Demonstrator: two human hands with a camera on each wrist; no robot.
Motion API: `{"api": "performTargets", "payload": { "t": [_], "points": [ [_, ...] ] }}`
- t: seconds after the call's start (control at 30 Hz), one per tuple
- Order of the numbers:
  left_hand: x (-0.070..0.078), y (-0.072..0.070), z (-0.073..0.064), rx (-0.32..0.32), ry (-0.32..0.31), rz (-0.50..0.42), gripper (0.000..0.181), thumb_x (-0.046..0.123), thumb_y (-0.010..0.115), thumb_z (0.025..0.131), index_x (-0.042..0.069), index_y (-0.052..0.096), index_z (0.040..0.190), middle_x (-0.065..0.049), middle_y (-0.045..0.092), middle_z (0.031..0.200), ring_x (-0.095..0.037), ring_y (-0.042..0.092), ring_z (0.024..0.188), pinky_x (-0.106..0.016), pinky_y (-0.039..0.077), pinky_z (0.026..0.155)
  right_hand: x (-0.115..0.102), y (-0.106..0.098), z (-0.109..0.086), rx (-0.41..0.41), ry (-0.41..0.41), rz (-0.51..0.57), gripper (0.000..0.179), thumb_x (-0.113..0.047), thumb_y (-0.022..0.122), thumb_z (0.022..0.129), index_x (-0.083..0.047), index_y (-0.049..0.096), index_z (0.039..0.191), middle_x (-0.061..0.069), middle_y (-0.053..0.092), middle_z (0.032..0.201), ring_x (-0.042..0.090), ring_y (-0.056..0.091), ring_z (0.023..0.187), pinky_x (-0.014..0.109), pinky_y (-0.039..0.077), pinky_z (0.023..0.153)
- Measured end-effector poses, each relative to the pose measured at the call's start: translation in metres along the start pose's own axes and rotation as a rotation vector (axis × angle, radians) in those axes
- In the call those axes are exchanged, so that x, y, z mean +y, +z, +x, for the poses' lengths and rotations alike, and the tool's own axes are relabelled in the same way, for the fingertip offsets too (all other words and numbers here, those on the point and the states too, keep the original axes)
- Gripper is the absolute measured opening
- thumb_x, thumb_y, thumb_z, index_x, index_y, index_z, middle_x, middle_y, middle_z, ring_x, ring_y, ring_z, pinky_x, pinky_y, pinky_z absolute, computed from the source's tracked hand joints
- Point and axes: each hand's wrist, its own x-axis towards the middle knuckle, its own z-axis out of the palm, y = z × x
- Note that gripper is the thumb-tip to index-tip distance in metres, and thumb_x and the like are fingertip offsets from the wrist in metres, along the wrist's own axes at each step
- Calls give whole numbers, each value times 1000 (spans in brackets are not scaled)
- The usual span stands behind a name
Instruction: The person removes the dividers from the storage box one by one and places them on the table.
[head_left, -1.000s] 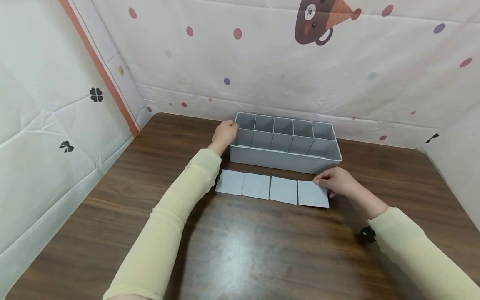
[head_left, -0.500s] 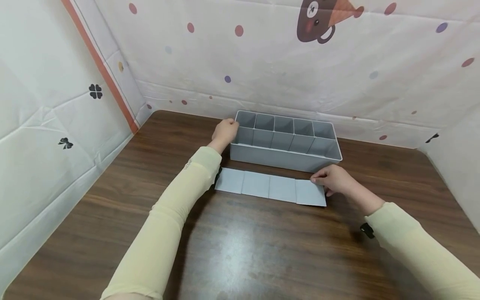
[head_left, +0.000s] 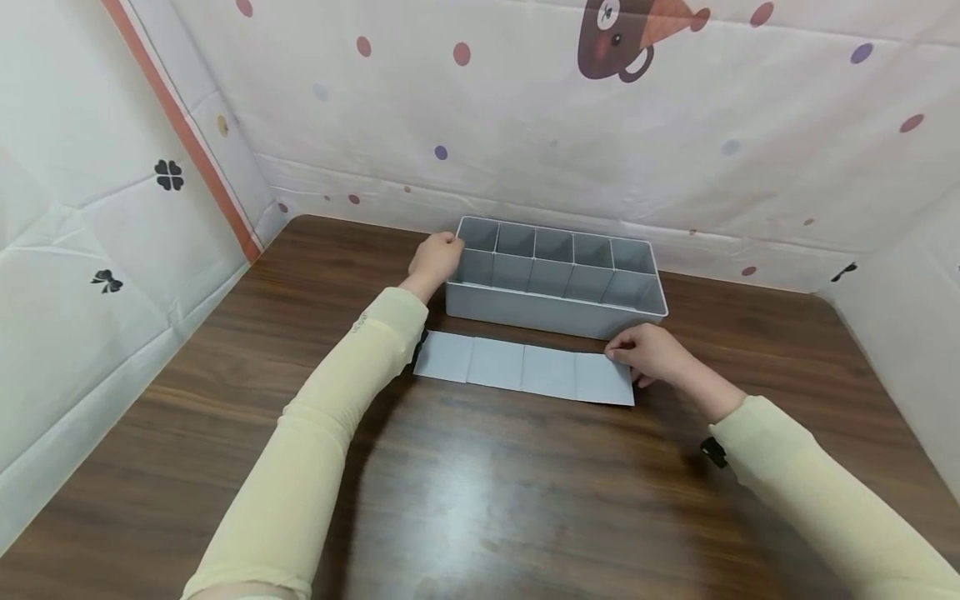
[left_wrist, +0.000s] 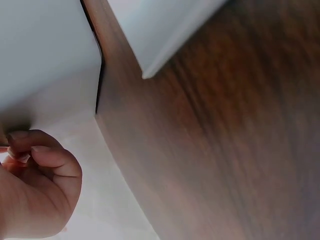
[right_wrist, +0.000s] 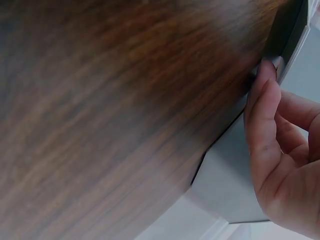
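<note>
A light grey plastic organizer box (head_left: 555, 310), divided into several compartments, stands on the table. My left hand (head_left: 437, 257) grips its left end at the rim; in the left wrist view that hand (left_wrist: 45, 180) has its fingers curled beside the box wall (left_wrist: 45, 65). In front of the box, several flat, pale grey square panels (head_left: 495, 364) lie edge to edge in a row. My right hand (head_left: 648, 352) pinches the right edge of the end panel (head_left: 602, 379). The right wrist view shows the fingertips of this hand (right_wrist: 285, 160) at the panel's edge, near the box (right_wrist: 225, 175).
The brown wood-grain table (head_left: 465, 500) stretches out towards me. A white printed cloth (head_left: 360, 108) with dots and a bear hangs right behind the box, and more cloth covers the left and right sides.
The gaps between the panels have closed up as my right hand moved the end panel left against its neighbours. My left hand stays on the box. The head view has shifted slightly.
</note>
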Motion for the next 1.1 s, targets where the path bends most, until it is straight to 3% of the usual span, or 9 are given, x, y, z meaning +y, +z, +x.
{"api": "performTargets", "payload": {
  "t": [0.33, 0.57, 0.77, 1.1],
  "points": [
    [-6, -3, -3, -16, 11, -20, 37, 32, 33, 110, 15, 40, 78, -2, 41, 70, -19, 38, 65, -30, 29, 60, -5, 2, -1, 7, 5, -34, 29, -18, 66, 100, 4, 69, 118, 16, 68, 92, 18, 64, 63, 33, 58, 59],
    [-7, -4, -5, 11, -1, -29, 37, 30, 33, 109, 16, 39, 76, -1, 40, 68, -17, 38, 63, -29, 29, 59, -8, 2, -1, 4, -82, -105, 34, -18, 71, 96, 8, 67, 118, 19, 70, 98, 16, 64, 67, 32, 56, 59],
    [-5, -2, -3, 5, 5, -17, 36, 31, 32, 110, 15, 40, 78, -2, 41, 71, -18, 39, 66, -30, 30, 61, -10, 6, -3, 16, -145, -183, 35, -18, 73, 95, 9, 65, 116, 15, 63, 89, 14, 60, 64, 29, 53, 57],
    [-2, 1, -1, 11, 14, -23, 37, 32, 33, 109, 16, 41, 77, -1, 41, 70, -18, 39, 65, -30, 30, 61, -10, 4, -4, 6, -127, -211, 36, -16, 71, 96, 10, 61, 118, 10, 54, 81, 15, 59, 56, 29, 53, 55]
  ]
}}
